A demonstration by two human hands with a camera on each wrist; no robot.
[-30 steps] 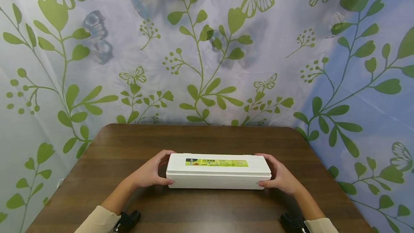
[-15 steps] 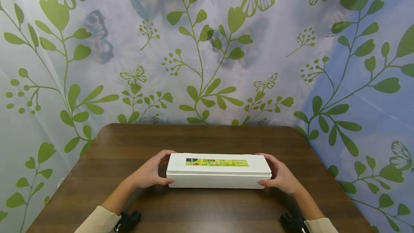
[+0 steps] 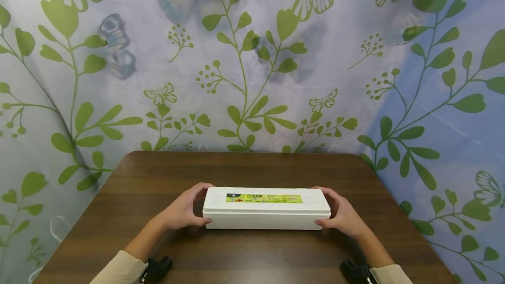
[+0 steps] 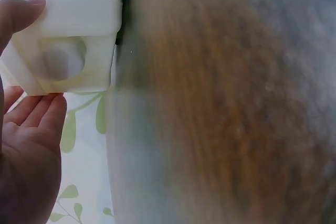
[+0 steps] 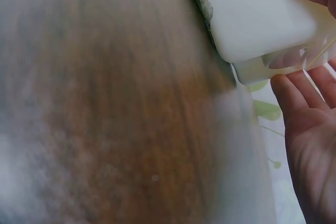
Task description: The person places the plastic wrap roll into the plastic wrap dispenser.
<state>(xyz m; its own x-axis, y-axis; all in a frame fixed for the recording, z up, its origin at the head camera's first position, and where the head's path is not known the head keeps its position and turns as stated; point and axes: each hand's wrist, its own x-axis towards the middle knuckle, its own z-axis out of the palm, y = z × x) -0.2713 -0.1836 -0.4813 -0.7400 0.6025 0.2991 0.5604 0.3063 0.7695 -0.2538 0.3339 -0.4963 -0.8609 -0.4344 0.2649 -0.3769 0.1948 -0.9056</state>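
Note:
A long white plastic box (image 3: 264,221) with a lid lies lengthwise across the brown wooden table (image 3: 252,257). A yellow-green printed label (image 3: 264,198) runs along its top. My left hand (image 3: 183,208) grips the box's left end, thumb at the near side and fingers round the far side. At the right end, my right hand (image 3: 344,214) grips it the same way. The left wrist view shows the box's end wall (image 4: 79,64) with a rounded recess between thumb and fingers. In the right wrist view, fingertips (image 5: 281,85) press the far side of the box (image 5: 262,14).
Behind the table hangs a pale curtain (image 3: 221,100) printed with green leaves and butterflies. A black wrist strap (image 3: 157,270) sits on the left wrist, and another black strap (image 3: 357,271) on the right. A thin white loop (image 3: 57,229) shows beside the table's left edge.
Both hands keep their hold and the box stays in place. At the far left the curtain has shifted, with more of the white loop showing.

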